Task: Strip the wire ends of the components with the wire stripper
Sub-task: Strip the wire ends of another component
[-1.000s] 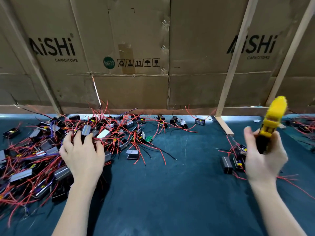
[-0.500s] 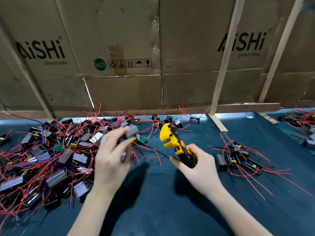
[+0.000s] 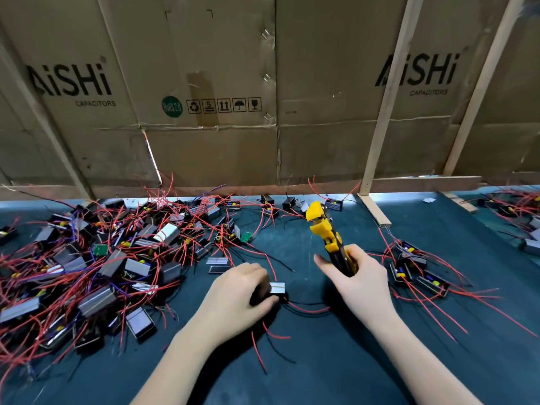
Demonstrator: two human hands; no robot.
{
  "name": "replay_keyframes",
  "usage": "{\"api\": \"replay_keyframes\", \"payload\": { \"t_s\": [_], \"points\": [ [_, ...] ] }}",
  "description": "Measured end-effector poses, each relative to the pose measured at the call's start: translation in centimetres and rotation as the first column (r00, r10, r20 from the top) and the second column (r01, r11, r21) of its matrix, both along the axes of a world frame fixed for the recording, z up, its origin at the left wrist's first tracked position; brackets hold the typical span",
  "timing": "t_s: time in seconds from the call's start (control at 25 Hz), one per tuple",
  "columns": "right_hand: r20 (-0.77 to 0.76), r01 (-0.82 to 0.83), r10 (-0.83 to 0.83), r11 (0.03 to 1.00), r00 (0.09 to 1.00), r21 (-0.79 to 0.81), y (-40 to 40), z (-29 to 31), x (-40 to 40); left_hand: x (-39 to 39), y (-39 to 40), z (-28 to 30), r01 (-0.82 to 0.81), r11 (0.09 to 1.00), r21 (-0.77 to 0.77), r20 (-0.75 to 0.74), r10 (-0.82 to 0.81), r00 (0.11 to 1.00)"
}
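One component pinned on the bench, stripper held ready above it

The left hand [image 3: 239, 290] curled its grip round a single black component [image 3: 273, 289], pressing it onto the dark bench [image 3: 321, 361] between the two heaps, apparently to steady it so that its red and black leads [image 3: 306, 308] trailed free towards the right. The right hand [image 3: 361, 283] had its fingers wrapped about the handles of the yellow wire stripper [image 3: 324, 229], head tilted up and away, clear of the leads; whether its jaws stood apart could not be told. The large tangled pile [image 3: 96, 264] lay to the left, likely awaiting stripping, and a smaller cluster [image 3: 415, 270] sat to the right, likely finished ones.
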State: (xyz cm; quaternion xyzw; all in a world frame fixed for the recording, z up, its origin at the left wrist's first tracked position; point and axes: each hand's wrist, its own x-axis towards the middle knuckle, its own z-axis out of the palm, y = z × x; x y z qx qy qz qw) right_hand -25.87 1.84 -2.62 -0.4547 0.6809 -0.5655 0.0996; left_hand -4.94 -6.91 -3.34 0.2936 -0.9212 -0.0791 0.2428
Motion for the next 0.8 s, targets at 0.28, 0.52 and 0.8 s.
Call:
{"api": "replay_keyframes", "payload": {
  "t_s": [0.28,0.52,0.8],
  "points": [
    [-0.050,-0.010,0.011,1.000,0.999,0.020,0.1,-0.1,-0.1,0.2,0.0,0.2,-0.020,0.987,0.162,-0.117,0.040,0.992],
    [-0.017,0.014,-0.013,0.999,1.000,0.033,0.1,0.2,-0.6,0.5,-0.7,0.0,-0.055,0.979,0.195,-0.126,0.080,0.989],
    [-0.017,0.031,-0.030,0.998,0.999,0.060,0.0,0.2,-1.1,-0.2,-0.4,0.3,0.132,0.835,0.534,-0.379,0.097,0.920]
  ]
}}
